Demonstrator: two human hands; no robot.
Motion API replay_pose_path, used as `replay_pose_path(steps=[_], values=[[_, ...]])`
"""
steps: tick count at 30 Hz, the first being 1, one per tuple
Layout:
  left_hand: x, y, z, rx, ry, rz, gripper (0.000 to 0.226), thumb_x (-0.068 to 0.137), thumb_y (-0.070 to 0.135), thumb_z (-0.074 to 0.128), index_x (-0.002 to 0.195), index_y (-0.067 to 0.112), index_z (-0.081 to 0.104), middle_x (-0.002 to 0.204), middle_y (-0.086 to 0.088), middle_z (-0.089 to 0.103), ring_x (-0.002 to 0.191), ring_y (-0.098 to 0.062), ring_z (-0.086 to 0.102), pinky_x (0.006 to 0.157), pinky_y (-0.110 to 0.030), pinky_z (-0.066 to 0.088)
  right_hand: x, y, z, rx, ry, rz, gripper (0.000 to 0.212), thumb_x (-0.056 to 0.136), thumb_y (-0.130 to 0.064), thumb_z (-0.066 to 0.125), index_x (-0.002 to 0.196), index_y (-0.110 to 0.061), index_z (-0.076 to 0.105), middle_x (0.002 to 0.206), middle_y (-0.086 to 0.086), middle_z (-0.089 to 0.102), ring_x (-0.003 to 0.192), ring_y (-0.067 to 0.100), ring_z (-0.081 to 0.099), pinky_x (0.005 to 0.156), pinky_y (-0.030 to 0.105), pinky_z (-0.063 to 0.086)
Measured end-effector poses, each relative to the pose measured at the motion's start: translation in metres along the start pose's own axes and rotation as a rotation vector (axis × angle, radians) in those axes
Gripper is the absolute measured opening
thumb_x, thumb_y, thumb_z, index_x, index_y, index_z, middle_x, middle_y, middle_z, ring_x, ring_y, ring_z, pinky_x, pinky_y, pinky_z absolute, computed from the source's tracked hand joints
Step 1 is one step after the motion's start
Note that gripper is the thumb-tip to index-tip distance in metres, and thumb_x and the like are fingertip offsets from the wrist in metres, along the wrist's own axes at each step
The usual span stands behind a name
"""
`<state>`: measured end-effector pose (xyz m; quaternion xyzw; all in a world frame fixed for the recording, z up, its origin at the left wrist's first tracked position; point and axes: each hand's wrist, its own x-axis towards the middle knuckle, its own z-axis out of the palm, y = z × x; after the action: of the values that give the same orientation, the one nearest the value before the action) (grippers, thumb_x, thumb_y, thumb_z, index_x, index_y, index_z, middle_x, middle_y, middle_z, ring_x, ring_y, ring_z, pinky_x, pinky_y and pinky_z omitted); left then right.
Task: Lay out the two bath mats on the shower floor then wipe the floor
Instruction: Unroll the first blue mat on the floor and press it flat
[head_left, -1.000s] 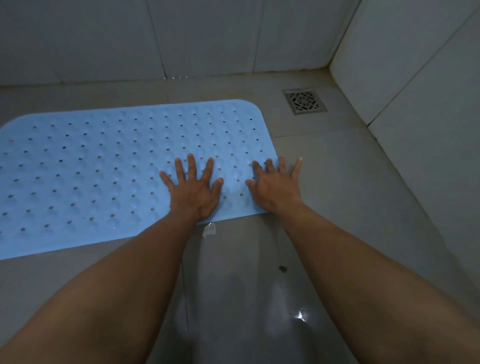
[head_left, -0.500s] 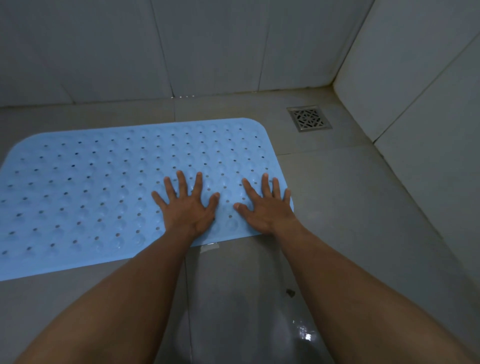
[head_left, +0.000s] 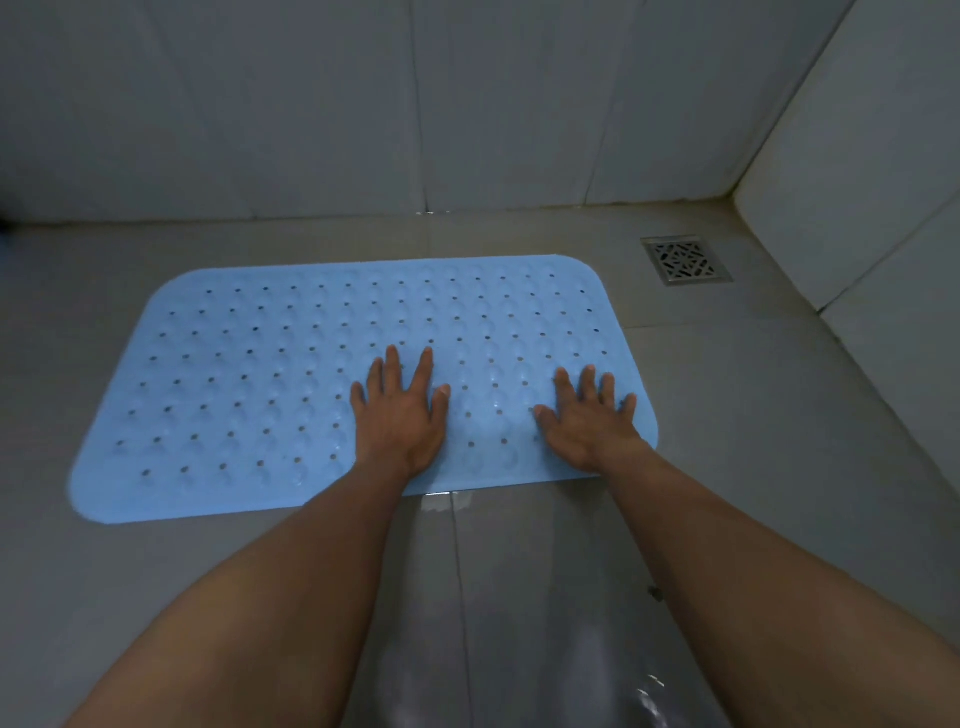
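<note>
A light blue rubber bath mat (head_left: 249, 384) with rows of small holes lies flat on the grey tiled shower floor (head_left: 753, 441). My left hand (head_left: 399, 415) rests palm down on the mat near its front edge, fingers spread. My right hand (head_left: 589, 421) presses flat on the mat's front right corner, fingers apart. Neither hand holds anything. Only one mat is in view.
A square metal drain grate (head_left: 685, 261) sits in the floor at the back right. Tiled walls (head_left: 467, 104) close the back and right side. A wet, shiny patch (head_left: 649, 696) shows on the floor near me, and a small dark speck (head_left: 653, 592) lies by my right forearm.
My hands have spread further apart on the mat, the right one sliding toward the right corner. The view has pulled back, so the whole mat shows.
</note>
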<state>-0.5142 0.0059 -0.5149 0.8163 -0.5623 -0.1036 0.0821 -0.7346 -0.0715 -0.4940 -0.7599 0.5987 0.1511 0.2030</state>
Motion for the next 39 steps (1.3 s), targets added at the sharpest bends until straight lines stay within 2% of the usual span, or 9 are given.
replay_pose_path(steps=[2,7,10,13,15,25,29,33,39], values=[[0.002,-0.02,-0.007,0.003,-0.036,-0.027,0.061,0.103,0.054,0.018,0.159,0.033,0.008,0.167,-0.012,-0.001,0.153,-0.031,-0.001,0.121,-0.056,0.001,0.001,-0.018,-0.001,0.011,0.042,-0.004,0.073,0.101,-0.058,0.019,0.158,-0.02,-0.006,0.164,0.014,-0.016,0.15,0.033,-0.017,0.118,0.06,-0.009],[0.003,-0.072,-0.02,0.019,-0.1,-0.094,0.061,0.102,0.056,0.014,0.159,0.033,0.007,0.167,-0.01,-0.005,0.153,-0.032,-0.007,0.12,-0.059,-0.003,0.007,-0.068,-0.005,-0.008,0.088,-0.088,0.068,0.102,-0.057,0.02,0.158,-0.027,-0.004,0.165,0.012,-0.014,0.151,0.033,-0.014,0.118,0.06,-0.007],[0.003,-0.095,-0.03,0.012,-0.093,-0.114,0.06,0.103,0.055,0.015,0.159,0.033,0.01,0.167,-0.011,0.001,0.153,-0.032,0.0,0.12,-0.058,0.001,0.016,-0.103,-0.005,-0.033,0.088,-0.139,0.068,0.102,-0.057,0.02,0.158,-0.028,-0.004,0.165,0.012,-0.014,0.151,0.033,-0.014,0.118,0.061,-0.006],[0.013,-0.125,-0.045,0.01,-0.016,-0.132,0.058,0.103,0.052,0.02,0.157,0.03,0.019,0.165,-0.011,0.013,0.15,-0.031,0.012,0.12,-0.056,0.009,0.028,-0.147,-0.003,-0.039,0.097,-0.204,0.068,0.102,-0.057,0.02,0.159,-0.027,-0.002,0.165,0.012,-0.013,0.151,0.033,-0.013,0.118,0.061,-0.006],[0.026,-0.15,-0.055,-0.007,0.017,-0.156,0.058,0.103,0.051,0.022,0.157,0.029,0.022,0.164,-0.012,0.015,0.15,-0.032,0.012,0.12,-0.055,0.01,0.039,-0.181,-0.002,-0.044,0.119,-0.249,0.067,0.102,-0.056,0.021,0.159,-0.027,0.0,0.165,0.012,-0.011,0.151,0.034,-0.011,0.118,0.061,-0.006],[0.111,-0.253,-0.065,0.041,-0.034,-0.132,0.064,0.101,0.058,0.014,0.159,0.032,0.003,0.167,-0.007,-0.006,0.152,-0.029,-0.012,0.12,-0.057,-0.008,0.118,-0.307,-0.004,-0.078,0.211,-0.39,0.062,0.103,-0.054,0.02,0.158,-0.031,0.005,0.166,0.005,-0.008,0.152,0.029,-0.011,0.117,0.064,-0.005],[0.129,-0.264,-0.057,0.1,0.009,-0.126,0.063,0.099,0.062,0.013,0.156,0.042,-0.003,0.167,-0.001,-0.009,0.152,-0.028,-0.014,0.118,-0.061,-0.009,0.141,-0.329,0.001,-0.089,0.248,-0.417,0.061,0.102,-0.057,0.015,0.158,-0.037,0.002,0.166,0.002,-0.009,0.152,0.028,-0.011,0.116,0.065,-0.006],[0.132,-0.266,-0.051,0.13,0.003,-0.13,0.064,0.097,0.063,0.013,0.156,0.043,-0.005,0.167,0.001,-0.008,0.152,-0.028,-0.013,0.119,-0.061,-0.006,0.144,-0.33,0.019,-0.124,0.305,-0.4,0.061,0.1,-0.059,0.011,0.157,-0.039,0.0,0.167,0.001,-0.005,0.153,0.025,-0.007,0.117,0.063,-0.007],[0.131,-0.265,-0.054,0.113,-0.031,-0.155,0.066,0.096,0.065,0.014,0.155,0.045,-0.007,0.167,0.002,-0.011,0.152,-0.026,-0.017,0.119,-0.06,-0.008,0.145,-0.331,0.014,-0.089,0.265,-0.407,0.059,0.1,-0.059,0.011,0.156,-0.043,0.0,0.167,0.0,-0.007,0.152,0.024,-0.011,0.117,0.06,-0.012]])
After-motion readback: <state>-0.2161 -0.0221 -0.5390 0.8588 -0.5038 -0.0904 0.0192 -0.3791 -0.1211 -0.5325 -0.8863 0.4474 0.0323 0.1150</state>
